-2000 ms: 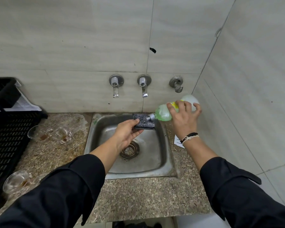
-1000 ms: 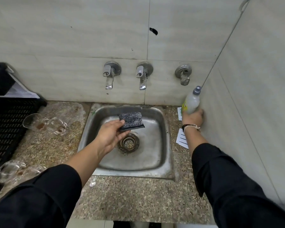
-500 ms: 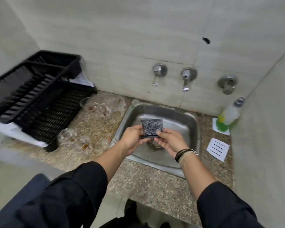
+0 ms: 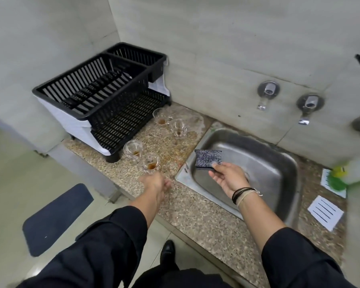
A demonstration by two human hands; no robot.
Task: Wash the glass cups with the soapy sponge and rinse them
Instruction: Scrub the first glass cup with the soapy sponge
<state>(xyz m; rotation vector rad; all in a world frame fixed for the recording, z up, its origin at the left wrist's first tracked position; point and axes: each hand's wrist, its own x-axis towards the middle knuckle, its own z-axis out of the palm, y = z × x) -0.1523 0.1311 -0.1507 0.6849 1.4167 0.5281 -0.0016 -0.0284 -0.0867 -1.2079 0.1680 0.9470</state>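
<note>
The left hand (image 4: 155, 182) has released the sponge and now reaches out over the granite counter (image 4: 195, 221), blurred by motion, its fingertips just short of the nearest glass cup (image 4: 151, 163). It holds nothing; how far its fingers are spread cannot be told from the blur.

The right hand (image 4: 229, 177), which half a second ago shared the sponge with the left and before that set down the detergent bottle (image 4: 349, 171), now carries the sponge (image 4: 208, 160) alone. The hand is palm up over the left part of the sink (image 4: 279, 163), thumb and fingertips pinching the sponge's near edge, the remaining fingers loosely extended.

Meaning for the task: soaping is complete, and the transfer frees the left hand to fetch the first cup. No cup has yet been washed (each of the four shows brown residue at its bottom).

Cup positions, near to far: two cups stand close together at the front corner of the black dish rack (image 4: 104, 94), the second one (image 4: 133, 148) just behind the nearest; two more (image 4: 161, 116) (image 4: 178, 126) stand farther back, between the rack and the sink. Beyond, the wall taps (image 4: 266, 94) show no running water.
</note>
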